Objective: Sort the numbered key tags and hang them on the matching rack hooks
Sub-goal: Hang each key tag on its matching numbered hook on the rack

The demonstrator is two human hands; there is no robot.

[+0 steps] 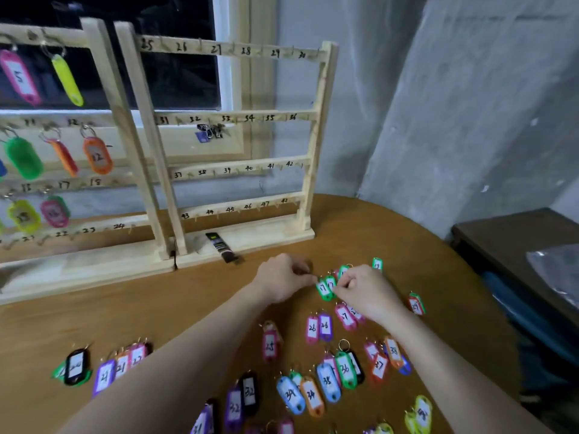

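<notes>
Brown wooden table (188,308) against grey wall, dark window behind. Left rack (94,145) carries hung tags on upper rows. Right rack (238,120), hooks 25–48, nearly bare. Left hand (282,278) fingers curled, pinching at ring beside green tags numbered 17 (326,288). Right hand (365,291) fingers curled onto same green tags. Other numbered tags (313,393) scattered in pairs across table, near edge.

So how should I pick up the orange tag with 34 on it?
Pinch the orange 34 tag by its long side edges, coming straight down from above. It lies flat on the table, with the blue 34 tag close on its left, so go carefully there.
</notes>
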